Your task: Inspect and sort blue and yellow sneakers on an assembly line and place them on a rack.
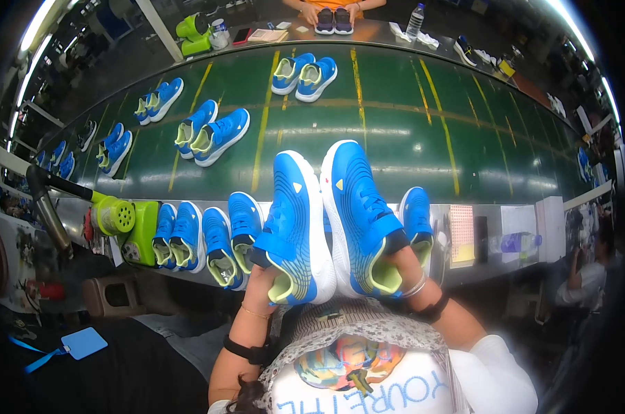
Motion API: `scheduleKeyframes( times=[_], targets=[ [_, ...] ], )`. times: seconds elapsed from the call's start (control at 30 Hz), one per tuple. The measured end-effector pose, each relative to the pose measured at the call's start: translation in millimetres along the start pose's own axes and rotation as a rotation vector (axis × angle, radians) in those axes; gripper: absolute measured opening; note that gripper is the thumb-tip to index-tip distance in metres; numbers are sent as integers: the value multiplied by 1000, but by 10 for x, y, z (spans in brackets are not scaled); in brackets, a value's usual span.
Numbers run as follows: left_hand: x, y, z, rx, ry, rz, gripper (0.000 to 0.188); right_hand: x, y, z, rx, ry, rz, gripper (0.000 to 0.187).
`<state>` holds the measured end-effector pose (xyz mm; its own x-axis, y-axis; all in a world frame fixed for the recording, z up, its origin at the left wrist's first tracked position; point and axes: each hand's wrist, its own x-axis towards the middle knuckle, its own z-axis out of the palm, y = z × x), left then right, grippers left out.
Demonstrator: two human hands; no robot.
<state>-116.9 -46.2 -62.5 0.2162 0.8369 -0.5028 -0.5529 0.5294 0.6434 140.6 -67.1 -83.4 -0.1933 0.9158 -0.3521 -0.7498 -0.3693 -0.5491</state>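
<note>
Two blue sneakers with white soles and lime-green linings are held up side by side before me, toes pointing away. My left hand is closed on the heel end of the left sneaker. The right sneaker is gripped at its opening by my right hand. Most of the fingers are hidden inside or behind the shoes. The soles tilt toward each other and nearly meet. Behind the held pair, a similar blue sneaker shows at the right, partly covered.
Several matching sneakers stand on the near ledge, beside a green blower. More pairs sit on the green conveyor belt. Across it, a person's hands hold dark shoes. A bottle lies at the right.
</note>
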Motion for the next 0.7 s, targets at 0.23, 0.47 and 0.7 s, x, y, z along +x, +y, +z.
scheduleKeyframes(
  times=[0.23, 0.47, 0.7],
  targets=[
    [20, 167, -78, 79, 37, -9, 43, 2, -28, 240, -91, 46, -37, 46],
    [54, 277, -102, 78, 3, 18, 40, 34, -82, 319, -129, 22, 0, 59],
    [51, 281, -185, 131, -45, 71, 53, 56, 1, 470, -525, -55, -264, 89]
  ],
)
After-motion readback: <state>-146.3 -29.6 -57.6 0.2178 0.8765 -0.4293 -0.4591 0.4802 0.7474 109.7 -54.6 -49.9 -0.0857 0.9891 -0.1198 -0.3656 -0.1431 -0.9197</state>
